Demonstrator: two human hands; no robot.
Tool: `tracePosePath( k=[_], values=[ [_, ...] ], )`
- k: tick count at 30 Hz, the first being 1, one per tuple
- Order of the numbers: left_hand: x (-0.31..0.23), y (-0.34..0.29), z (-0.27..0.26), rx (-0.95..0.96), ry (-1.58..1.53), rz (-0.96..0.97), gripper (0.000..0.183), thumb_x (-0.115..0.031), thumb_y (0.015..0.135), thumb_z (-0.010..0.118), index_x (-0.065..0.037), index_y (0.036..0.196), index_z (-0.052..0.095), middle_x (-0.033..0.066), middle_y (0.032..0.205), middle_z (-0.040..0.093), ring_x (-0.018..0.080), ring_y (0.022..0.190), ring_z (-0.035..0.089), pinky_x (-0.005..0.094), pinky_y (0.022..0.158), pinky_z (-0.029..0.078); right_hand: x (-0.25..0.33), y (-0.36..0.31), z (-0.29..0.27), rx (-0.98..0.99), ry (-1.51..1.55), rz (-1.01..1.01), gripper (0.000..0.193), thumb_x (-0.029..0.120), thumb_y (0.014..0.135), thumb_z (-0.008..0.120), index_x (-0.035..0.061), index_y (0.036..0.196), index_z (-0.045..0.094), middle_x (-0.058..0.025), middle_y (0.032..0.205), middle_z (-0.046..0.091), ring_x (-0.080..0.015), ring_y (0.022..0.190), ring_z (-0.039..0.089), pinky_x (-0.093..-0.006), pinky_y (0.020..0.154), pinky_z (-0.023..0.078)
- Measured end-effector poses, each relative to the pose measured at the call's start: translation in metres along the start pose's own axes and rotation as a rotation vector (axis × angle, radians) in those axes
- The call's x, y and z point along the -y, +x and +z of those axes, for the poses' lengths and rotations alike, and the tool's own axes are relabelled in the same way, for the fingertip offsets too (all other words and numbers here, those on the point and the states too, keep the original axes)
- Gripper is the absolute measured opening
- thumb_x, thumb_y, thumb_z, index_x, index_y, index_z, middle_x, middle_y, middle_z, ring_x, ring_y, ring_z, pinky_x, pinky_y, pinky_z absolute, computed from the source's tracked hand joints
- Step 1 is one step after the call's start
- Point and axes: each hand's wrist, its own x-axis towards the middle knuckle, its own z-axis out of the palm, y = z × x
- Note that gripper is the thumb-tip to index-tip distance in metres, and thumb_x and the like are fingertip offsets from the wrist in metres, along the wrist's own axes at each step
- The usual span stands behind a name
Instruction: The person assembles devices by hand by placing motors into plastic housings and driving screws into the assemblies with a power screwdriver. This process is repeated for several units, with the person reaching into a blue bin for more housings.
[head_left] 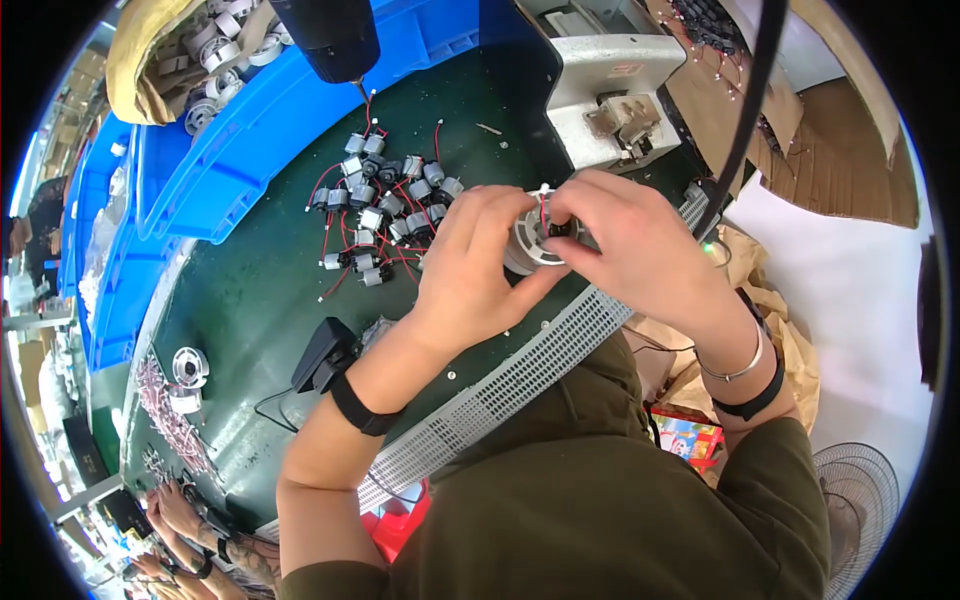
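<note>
My left hand [465, 265] curls around the side of a white round plastic housing [527, 240], held just over the near edge of the green table. From the right, my right hand [640, 245] is closed in a pinch at the middle of that housing. Between its thumb and fingers shows a small dark part [560, 229], with a red wire [543, 207] beside it; the fingers hide most of it. Just left of the housing lies a loose pile of small grey-and-black motors [370, 218] with red wires.
A black power screwdriver [325, 40] hangs above the pile. Blue bins [240, 165] and a sack of white housings [215, 50] stand far left. Behind my right hand is a grey metal fixture [625, 110]. More housings [189, 368] and a co-worker's hands [180, 510] are at left.
</note>
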Motion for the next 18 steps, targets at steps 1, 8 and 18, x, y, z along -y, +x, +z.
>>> tracePosePath(
  k=[1,8,18],
  values=[
    [-0.001,0.0,0.001,-0.038,0.045,0.047,0.064,-0.02,0.06,0.083,-0.002,0.11,0.048,0.0148,0.105,0.054,0.0347,0.091,0.055,0.0421,0.078,0.046,0.002,0.001,0.001,0.018,-0.076,-0.025,0.018,0.004,0.073,0.069,0.002,0.088,0.059,-0.0083,0.082,0.054,-0.0213,0.065,0.054,-0.03,0.061,0.046],
    [-0.004,-0.019,-0.019,-0.037,0.117,0.051,0.068,-0.037,0.058,0.083,-0.002,0.106,0.05,0.0146,0.105,0.054,0.0341,0.094,0.054,0.0435,0.08,0.046,0.019,0.036,-0.035,-0.523,0.403,-0.122,0.025,0.012,0.08,0.068,0.0009,0.102,0.06,-0.0083,0.104,0.056,-0.0153,0.085,0.056,-0.026,0.069,0.048],
    [-0.005,-0.004,-0.007,0.073,0.252,0.143,0.041,-0.021,0.069,0.077,-0.013,0.107,0.065,0.0185,0.113,0.058,0.032,0.095,0.061,0.0382,0.078,0.052,0.073,0.165,-0.078,-0.062,1.073,-0.561,0.032,0.028,0.08,0.071,0.0006,0.091,0.059,-0.0054,0.075,0.053,-0.0121,0.065,0.052,-0.0246,0.06,0.046]
  ],
)
